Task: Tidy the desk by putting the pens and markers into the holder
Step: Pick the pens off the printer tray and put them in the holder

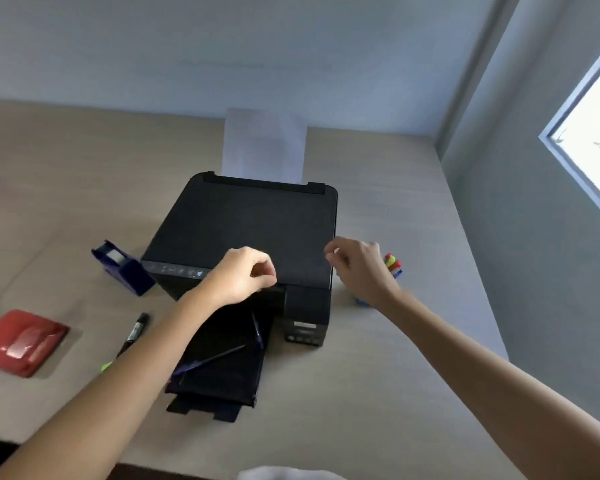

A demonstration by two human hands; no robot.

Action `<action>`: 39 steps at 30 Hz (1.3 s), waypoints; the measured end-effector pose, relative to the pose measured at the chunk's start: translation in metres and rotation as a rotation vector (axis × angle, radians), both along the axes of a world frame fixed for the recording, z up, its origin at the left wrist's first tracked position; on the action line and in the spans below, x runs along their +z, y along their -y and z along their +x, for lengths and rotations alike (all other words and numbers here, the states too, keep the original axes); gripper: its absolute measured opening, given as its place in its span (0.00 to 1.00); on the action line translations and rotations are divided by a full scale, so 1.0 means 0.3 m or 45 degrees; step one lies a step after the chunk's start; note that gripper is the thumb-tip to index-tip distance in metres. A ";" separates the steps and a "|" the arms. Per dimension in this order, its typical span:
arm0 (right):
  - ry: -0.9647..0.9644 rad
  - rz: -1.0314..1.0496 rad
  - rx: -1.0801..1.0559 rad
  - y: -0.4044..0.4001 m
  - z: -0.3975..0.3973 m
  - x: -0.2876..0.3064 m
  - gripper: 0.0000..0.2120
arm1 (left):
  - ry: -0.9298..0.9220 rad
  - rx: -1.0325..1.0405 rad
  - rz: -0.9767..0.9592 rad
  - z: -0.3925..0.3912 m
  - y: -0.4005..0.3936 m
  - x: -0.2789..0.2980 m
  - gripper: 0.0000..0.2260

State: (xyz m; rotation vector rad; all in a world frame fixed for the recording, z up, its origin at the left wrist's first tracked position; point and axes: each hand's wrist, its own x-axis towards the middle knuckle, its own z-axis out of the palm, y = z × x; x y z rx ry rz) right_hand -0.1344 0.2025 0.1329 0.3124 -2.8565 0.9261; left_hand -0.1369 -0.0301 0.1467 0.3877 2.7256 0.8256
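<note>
Left hand (245, 273) up over the front edge of the black printer (246, 233), fingers curled in toward the thumb, tips close together, nothing visible between them. Right hand (355, 263) out at the printer's right front corner, fingers loosely bent and near the thumb, also gripping nothing that shows. Both forearms bare, reaching in from the near edge of the desk (378, 375).

Just behind the right hand, partly hidden by it: the blue holder (364, 301) on the desk beside the printer, with red, yellow and blue marker tips (392, 264) poking out past the knuckles.

Below the left wrist, on the printer's extended black output tray (222, 375): two blue pens, one long pen (208, 360) lying diagonally, one shorter pen (257, 329) steeper, close to the tray's right side. Left of that forearm, flat on the desk, a black marker (134, 332), and near its lower end a green tip (106, 367) peeking out from under the arm; cannot tell what kind of pen.

Further left, a red glossy flat case (21, 342). Behind it, just beside the printer's left front corner, a blue tape dispenser (122, 266). White paper (264, 147) standing up out of the printer's rear feed
</note>
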 end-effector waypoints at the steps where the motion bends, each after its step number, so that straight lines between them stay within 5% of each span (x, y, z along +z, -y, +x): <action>1: -0.056 -0.019 0.103 0.073 0.032 -0.002 0.07 | 0.062 0.012 -0.071 0.029 0.088 -0.039 0.05; 7: 0.173 0.230 0.396 0.411 0.163 -0.206 0.08 | 0.309 0.029 -0.299 0.164 0.301 -0.393 0.08; 10: 0.474 0.476 0.210 0.543 0.186 -0.324 0.02 | 0.313 0.044 -0.468 0.185 0.312 -0.480 0.15; 14: 0.721 0.542 -0.046 0.589 0.162 -0.415 0.09 | 0.200 -0.078 -0.662 0.198 0.328 -0.505 0.16; 19: 0.796 0.571 -0.158 0.610 0.170 -0.458 0.14 | 0.176 -0.092 -0.504 0.240 0.437 -0.455 0.11; 28: 0.724 0.269 -0.111 0.482 0.271 -0.391 0.13 | -0.014 0.042 -0.085 0.197 0.480 -0.179 0.08; 34: 0.710 0.089 -0.149 0.222 0.405 -0.371 0.08 | -0.024 -0.033 0.086 0.107 0.191 -0.004 0.11; 39: 0.757 -0.203 -0.446 -0.097 0.500 -0.353 0.09 | -0.045 -0.246 -0.014 0.031 -0.114 0.027 0.17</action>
